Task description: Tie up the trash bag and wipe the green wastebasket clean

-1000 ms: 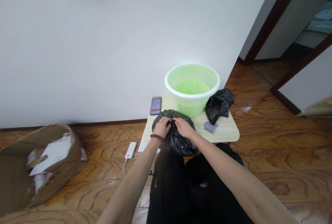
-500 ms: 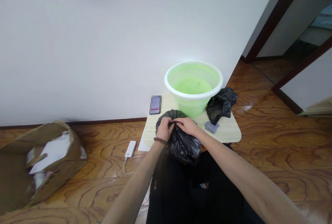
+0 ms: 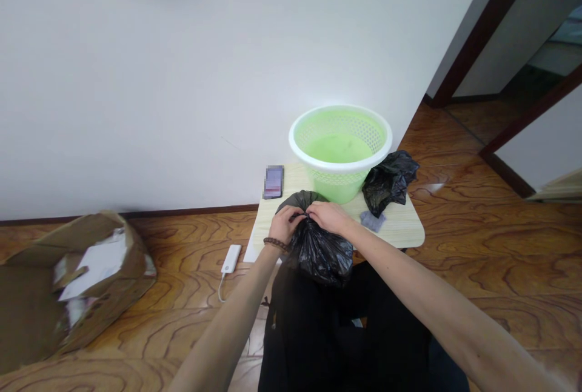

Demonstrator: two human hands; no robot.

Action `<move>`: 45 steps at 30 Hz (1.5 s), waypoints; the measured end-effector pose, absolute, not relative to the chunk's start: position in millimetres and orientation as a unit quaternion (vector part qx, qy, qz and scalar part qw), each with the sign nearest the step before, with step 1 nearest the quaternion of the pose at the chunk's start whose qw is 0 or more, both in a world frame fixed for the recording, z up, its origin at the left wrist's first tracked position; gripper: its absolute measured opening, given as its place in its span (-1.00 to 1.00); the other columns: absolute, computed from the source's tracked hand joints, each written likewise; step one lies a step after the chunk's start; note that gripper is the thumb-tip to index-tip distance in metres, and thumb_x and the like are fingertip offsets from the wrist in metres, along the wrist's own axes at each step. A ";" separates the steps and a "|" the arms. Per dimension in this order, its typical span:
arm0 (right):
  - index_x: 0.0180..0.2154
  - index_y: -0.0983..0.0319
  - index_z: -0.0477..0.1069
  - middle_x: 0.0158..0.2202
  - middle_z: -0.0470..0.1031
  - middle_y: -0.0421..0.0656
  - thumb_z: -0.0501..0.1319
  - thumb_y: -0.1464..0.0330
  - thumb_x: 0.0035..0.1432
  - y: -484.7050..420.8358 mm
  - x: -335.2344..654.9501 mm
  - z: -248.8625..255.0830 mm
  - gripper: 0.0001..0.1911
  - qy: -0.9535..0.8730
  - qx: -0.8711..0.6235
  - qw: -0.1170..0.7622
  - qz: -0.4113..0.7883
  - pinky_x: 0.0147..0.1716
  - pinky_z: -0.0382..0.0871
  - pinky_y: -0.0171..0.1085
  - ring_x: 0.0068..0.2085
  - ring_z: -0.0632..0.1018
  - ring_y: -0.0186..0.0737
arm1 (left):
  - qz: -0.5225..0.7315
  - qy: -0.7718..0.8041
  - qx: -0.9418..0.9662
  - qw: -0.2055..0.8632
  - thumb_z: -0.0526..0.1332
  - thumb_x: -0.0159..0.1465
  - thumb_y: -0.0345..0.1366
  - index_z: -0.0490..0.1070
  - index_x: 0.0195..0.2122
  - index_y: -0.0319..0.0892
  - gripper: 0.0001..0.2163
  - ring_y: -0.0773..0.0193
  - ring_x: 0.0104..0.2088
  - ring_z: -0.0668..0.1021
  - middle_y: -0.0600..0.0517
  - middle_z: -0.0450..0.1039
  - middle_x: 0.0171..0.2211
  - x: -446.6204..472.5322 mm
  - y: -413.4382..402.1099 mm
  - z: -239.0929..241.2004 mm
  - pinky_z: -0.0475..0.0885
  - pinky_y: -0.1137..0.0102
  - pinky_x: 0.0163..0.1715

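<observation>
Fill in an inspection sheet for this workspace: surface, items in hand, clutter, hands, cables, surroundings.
Surface: small pale table with wood-grain top, beside the white wall.
Items in hand: gathered black bag, bulging, at the table's near side; contents hidden.
Clutter: phone, green basket with white rim, crumpled black bag and grey cloth, all on the table.
Hands: left hand and right hand both pinch the bag's gathered top.
Cables: white cable from a white device on the floor; far end not visible.
Surroundings: wood-patterned floor, cardboard box holding papers, dark door frame.
</observation>
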State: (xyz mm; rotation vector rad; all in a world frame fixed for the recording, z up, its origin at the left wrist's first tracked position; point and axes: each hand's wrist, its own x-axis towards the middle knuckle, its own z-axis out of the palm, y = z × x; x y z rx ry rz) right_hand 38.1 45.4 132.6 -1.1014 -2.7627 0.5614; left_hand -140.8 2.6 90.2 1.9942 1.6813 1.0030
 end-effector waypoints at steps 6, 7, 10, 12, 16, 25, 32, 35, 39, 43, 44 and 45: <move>-0.11 0.19 0.33 -0.10 0.34 -0.06 -0.14 0.27 0.27 35.8 36.0 148.7 -0.67 -0.920 -0.372 0.028 0.117 -0.24 0.26 -0.24 -0.21 0.46 -0.17 | 0.284 0.551 0.774 0.126 0.05 0.25 -0.17 0.40 -0.26 -0.13 -0.79 0.28 -0.25 0.43 0.00 0.40 -0.30 -148.7 1.6 101.6 0.34 0.38 -0.22; -0.11 0.20 0.32 -0.10 0.33 -0.05 -0.13 0.26 0.26 34.3 35.2 150.4 -0.67 -0.921 -0.372 0.022 0.114 -0.23 0.26 -0.24 -0.21 0.46 -0.16 | 0.262 0.543 0.790 0.114 0.02 0.27 -0.18 0.40 -0.25 -0.13 -0.78 0.27 -0.24 0.43 -0.01 0.39 -0.30 -149.0 0.9 103.6 0.33 0.37 -0.21; -0.11 0.21 0.30 -0.12 0.33 -0.04 -0.12 0.27 0.26 30.7 34.3 153.2 -0.69 -0.923 -0.370 0.007 0.106 -0.22 0.26 -0.22 -0.21 0.46 -0.15 | 0.199 0.524 0.824 0.089 -0.03 0.29 -0.21 0.40 -0.30 -0.13 -0.75 0.24 -0.24 0.41 -0.02 0.37 -0.34 -149.3 -1.1 111.1 0.30 0.36 -0.20; -0.11 0.22 0.28 -0.13 0.34 -0.03 -0.12 0.28 0.26 29.4 36.4 152.9 -0.70 -0.923 -0.372 0.001 0.097 -0.23 0.26 -0.22 -0.22 0.46 -0.14 | 0.169 0.514 0.837 0.084 -0.02 0.28 -0.24 0.40 -0.34 -0.13 -0.77 0.23 -0.25 0.40 -0.03 0.36 -0.37 -150.8 -2.4 115.9 0.30 0.36 -0.22; -0.13 0.22 0.29 -0.16 0.38 -0.05 -0.12 0.30 0.26 29.3 47.3 147.1 -0.72 -0.921 -0.380 -0.009 0.089 -0.25 0.27 -0.22 -0.23 0.48 -0.13 | 0.140 0.502 0.849 0.092 0.03 0.18 -0.38 0.41 -0.34 -0.13 -0.83 0.19 -0.27 0.39 -0.03 0.36 -0.39 -157.5 -5.3 117.3 0.30 0.33 -0.25; -0.14 0.25 0.25 -0.17 0.42 -0.03 -0.10 0.32 0.25 24.2 53.1 129.2 -0.76 -0.886 -0.441 -0.006 0.144 -0.22 0.24 -0.23 -0.19 0.48 -0.14 | 0.207 0.587 0.736 0.267 -0.05 0.24 -0.29 0.36 -0.35 -0.13 -0.80 0.27 -0.39 0.44 0.06 0.39 -0.47 -154.8 -8.6 95.9 0.30 0.40 -0.35; -0.16 0.28 0.21 -0.15 0.38 -0.02 -0.15 0.20 0.29 12.3 43.2 107.7 -0.67 -0.847 -0.473 0.093 0.223 -0.21 0.25 -0.29 -0.15 0.44 -0.18 | 0.263 0.670 0.640 0.270 -0.05 0.24 0.00 0.34 -0.38 -0.12 -0.67 0.27 -0.43 0.46 0.07 0.41 -0.49 -127.2 -17.3 81.3 0.28 0.42 -0.39; -0.16 0.29 0.21 -0.15 0.34 -0.02 -0.16 0.22 0.29 1.7 38.1 97.8 -0.69 -0.831 -0.505 0.110 0.205 -0.19 0.25 -0.28 -0.15 0.44 -0.18 | 0.246 0.702 0.630 0.223 -0.08 0.25 0.00 0.34 -0.33 -0.12 -0.66 0.21 -0.40 0.49 0.01 0.44 -0.45 -113.8 -20.9 74.1 0.26 0.39 -0.41; -0.18 0.26 0.22 -0.16 0.32 -0.03 -0.18 0.25 0.30 -9.3 33.9 91.0 -0.70 -0.820 -0.530 0.121 0.178 -0.14 0.25 -0.25 -0.15 0.42 -0.19 | 0.230 0.713 0.636 0.184 -0.12 0.28 -0.02 0.32 -0.30 -0.12 -0.66 0.18 -0.37 0.51 -0.03 0.46 -0.41 -106.0 -23.8 68.9 0.26 0.38 -0.41; -0.18 0.26 0.23 -0.16 0.30 -0.02 -0.19 0.27 0.30 -14.2 30.5 87.8 -0.70 -0.815 -0.543 0.129 0.156 -0.13 0.24 -0.24 -0.13 0.40 -0.18 | 0.225 0.716 0.637 0.177 -0.16 0.29 -0.03 0.29 -0.30 -0.12 -0.65 0.17 -0.33 0.51 -0.05 0.46 -0.36 -105.0 -25.9 65.8 0.25 0.38 -0.38; -0.18 0.26 0.23 -0.16 0.30 -0.02 -0.19 0.27 0.30 -15.0 29.6 86.7 -0.70 -0.814 -0.546 0.133 0.150 -0.13 0.24 -0.23 -0.13 0.39 -0.18 | 0.225 0.715 0.638 0.176 -0.16 0.29 -0.03 0.28 -0.29 -0.12 -0.65 0.18 -0.33 0.50 -0.04 0.46 -0.36 -104.6 -26.7 64.8 0.25 0.38 -0.37; -0.19 0.26 0.24 -0.17 0.30 -0.03 -0.18 0.28 0.30 -15.9 28.6 85.5 -0.70 -0.812 -0.548 0.136 0.143 -0.12 0.24 -0.23 -0.14 0.39 -0.18 | 0.225 0.716 0.638 0.172 -0.17 0.29 -0.03 0.28 -0.29 -0.12 -0.65 0.19 -0.33 0.50 -0.04 0.45 -0.35 -104.1 -27.6 63.6 0.25 0.38 -0.37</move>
